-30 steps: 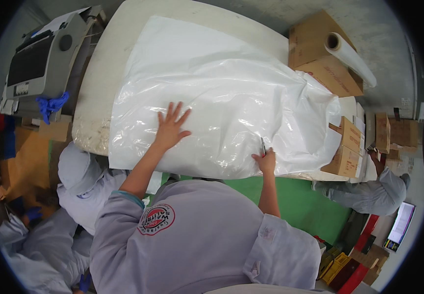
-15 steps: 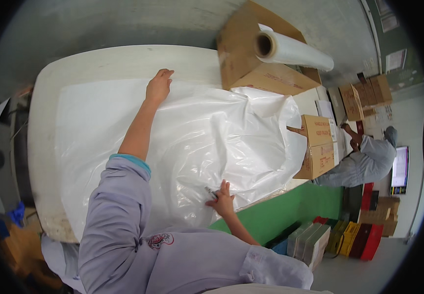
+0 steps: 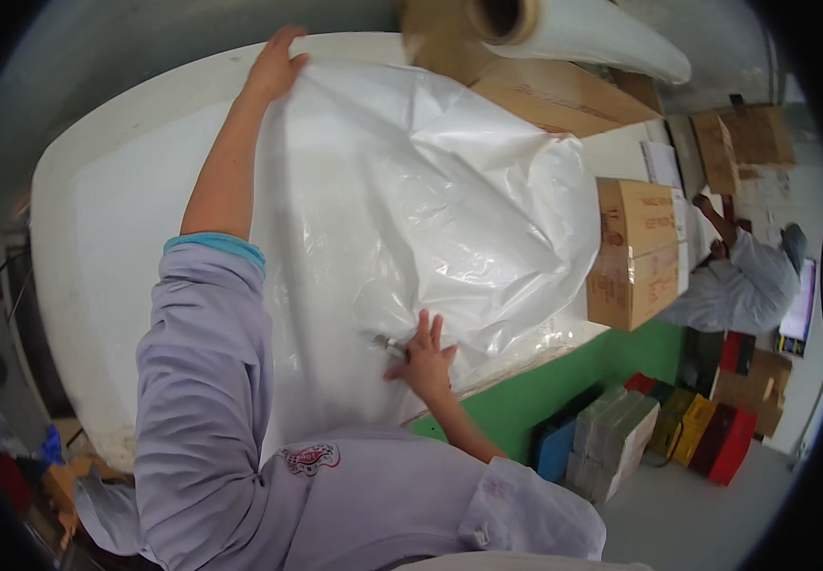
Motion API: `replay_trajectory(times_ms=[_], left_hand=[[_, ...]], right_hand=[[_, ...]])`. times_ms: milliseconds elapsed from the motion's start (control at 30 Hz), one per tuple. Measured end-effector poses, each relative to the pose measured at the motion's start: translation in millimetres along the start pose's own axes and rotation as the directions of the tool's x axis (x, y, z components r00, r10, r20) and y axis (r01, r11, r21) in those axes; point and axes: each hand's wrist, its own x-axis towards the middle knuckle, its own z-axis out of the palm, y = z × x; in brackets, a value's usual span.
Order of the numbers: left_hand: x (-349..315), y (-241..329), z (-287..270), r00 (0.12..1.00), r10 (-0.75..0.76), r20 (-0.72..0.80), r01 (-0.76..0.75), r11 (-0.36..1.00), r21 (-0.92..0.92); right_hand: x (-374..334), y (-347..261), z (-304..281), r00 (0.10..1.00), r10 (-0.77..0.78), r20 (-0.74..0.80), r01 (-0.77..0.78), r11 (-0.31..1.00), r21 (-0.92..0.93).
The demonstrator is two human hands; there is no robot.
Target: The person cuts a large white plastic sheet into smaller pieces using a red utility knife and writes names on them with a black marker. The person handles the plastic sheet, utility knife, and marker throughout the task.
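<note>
Plastic sheet (image 3: 354,209), long axis sideways, right hand (image 3: 425,360) holding tool (image 3: 392,346), left hand (image 3: 276,65) grip unclear

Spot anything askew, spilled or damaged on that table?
Two things: the white plastic sheet is bunched into deep creases toward its right end, so it isn't lying flat; and the film roll lies slanted across an open carton. No spill or tear visible.

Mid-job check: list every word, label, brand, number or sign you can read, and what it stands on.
None legible enough to quote.
Brown carton right of the white plastic sheet: print, blurred.
Open carton behind the sheet: print, blurred.
Garment emblem: creased, unreadable.
Lit screen: too small.
</note>
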Motion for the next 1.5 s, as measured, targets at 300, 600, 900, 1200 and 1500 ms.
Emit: replay_trajectory(times_ms=[300,600,900,1200,1500], left_hand=[[-309,-14,-147,0.792,-0.537,0.290,0.397,0.814,0.424],[-376,-122,-211,0.824,-0.566,-0.022,0.437,0.611,0.660],[-517,14,-208,0.620,-0.728,0.294,0.540,0.667,0.514],[-435,-83,-232,0.842,-0.502,0.199,0.341,0.780,0.525],[-549,-55,-248,0.765,-0.619,0.179,0.490,0.739,0.462]], right_hand=[[38,-16,-15,0.992,0.014,-0.122,-0.005,0.997,0.075],[57,-40,-21,0.973,0.114,-0.199,-0.100,0.992,0.081],[38,103,-11,0.831,0.407,-0.379,-0.408,0.909,0.083],[74,70,-18,0.788,0.288,-0.545,-0.373,0.927,-0.049],[-17,-157,-3,0.948,-0.232,-0.216,0.278,0.936,0.215]])
